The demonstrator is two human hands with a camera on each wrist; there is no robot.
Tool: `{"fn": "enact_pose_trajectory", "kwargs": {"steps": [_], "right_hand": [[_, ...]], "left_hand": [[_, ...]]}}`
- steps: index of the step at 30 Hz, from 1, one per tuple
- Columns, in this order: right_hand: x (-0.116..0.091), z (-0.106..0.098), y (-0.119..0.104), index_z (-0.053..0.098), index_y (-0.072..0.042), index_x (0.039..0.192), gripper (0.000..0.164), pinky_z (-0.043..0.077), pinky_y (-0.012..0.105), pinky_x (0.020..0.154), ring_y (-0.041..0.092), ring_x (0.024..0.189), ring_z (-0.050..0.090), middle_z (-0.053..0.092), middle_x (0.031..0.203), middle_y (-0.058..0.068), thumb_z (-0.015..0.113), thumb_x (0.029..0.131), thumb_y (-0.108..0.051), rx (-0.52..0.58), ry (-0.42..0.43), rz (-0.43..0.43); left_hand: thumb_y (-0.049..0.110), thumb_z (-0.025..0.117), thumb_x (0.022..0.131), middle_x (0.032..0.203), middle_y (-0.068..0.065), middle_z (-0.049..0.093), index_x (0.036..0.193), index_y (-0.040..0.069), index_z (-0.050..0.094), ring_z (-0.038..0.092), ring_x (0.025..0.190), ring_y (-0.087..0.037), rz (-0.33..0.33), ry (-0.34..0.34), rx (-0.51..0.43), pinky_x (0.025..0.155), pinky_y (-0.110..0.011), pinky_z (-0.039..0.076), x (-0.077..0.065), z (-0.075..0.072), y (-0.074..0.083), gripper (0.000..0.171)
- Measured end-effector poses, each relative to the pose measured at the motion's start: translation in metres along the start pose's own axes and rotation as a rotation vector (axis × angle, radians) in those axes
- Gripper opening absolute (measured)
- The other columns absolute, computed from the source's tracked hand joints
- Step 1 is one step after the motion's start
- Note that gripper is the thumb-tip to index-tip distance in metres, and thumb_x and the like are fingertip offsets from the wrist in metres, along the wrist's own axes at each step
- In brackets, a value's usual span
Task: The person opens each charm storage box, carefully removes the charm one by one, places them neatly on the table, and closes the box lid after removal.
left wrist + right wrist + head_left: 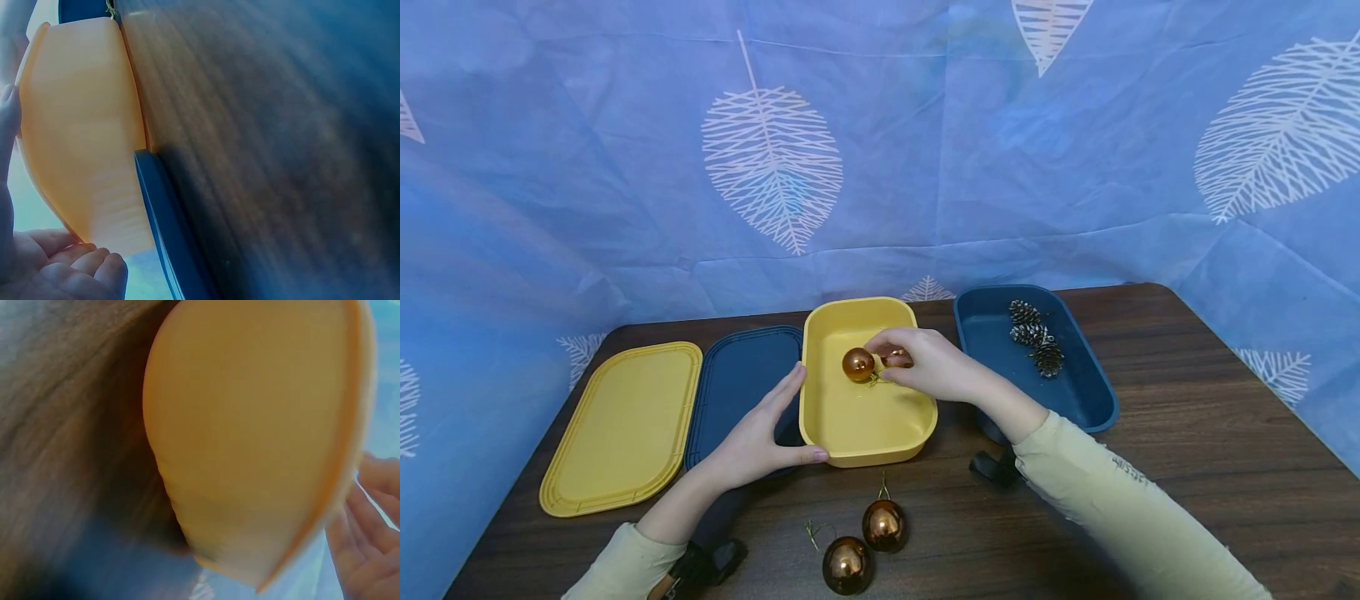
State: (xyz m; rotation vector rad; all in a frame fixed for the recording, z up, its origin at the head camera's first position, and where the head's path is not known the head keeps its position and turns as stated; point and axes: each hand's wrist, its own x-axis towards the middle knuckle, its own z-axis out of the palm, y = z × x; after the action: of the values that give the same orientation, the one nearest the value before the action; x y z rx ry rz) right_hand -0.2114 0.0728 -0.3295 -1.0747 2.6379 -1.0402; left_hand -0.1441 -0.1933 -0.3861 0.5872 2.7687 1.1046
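A yellow rectangular container (868,429) stands near the middle of the table. My right hand (928,365) reaches over its right wall and pinches a shiny brown Christmas bauble (898,358), partly hidden by the fingers. Just left of it, another bauble (858,364) is inside the container. My left hand (760,442) touches the container's left side, fingers extended and thumb at the front corner. Two more baubles, one (884,525) slightly behind the other (847,565), lie in front. The wrist views show the yellow outer wall (81,125) close up, with the baubles hidden.
At right stands a dark blue container (1000,358) with several pine cones (1033,335) inside. To the left lie a yellow lid (621,425) and a dark blue lid (737,383), the latter next to the yellow container. A blue leaf-patterned cloth (880,167) hangs behind the table.
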Motion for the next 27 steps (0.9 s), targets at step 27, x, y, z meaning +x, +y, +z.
{"fn": "enact_pose_trajectory", "kwargs": {"steps": [27], "right_hand": [[0.039, 0.03, 0.017, 0.051, -0.006, 0.127, 0.044, 0.046, 0.034, 0.089, 0.024, 0.112, 0.053, 0.05, 0.128, 0.011, 0.064, 0.084, -0.007, -0.098, -0.049, 0.111]], "left_hand": [[0.047, 0.074, 0.07, 0.153, 0.0, 0.007, 0.147, 0.025, 0.007, 0.012, 0.137, -0.03, 0.004, 0.004, 0.007, 0.098, -0.061, 0.025, 0.001, 0.001, -0.003, 0.105]]}}
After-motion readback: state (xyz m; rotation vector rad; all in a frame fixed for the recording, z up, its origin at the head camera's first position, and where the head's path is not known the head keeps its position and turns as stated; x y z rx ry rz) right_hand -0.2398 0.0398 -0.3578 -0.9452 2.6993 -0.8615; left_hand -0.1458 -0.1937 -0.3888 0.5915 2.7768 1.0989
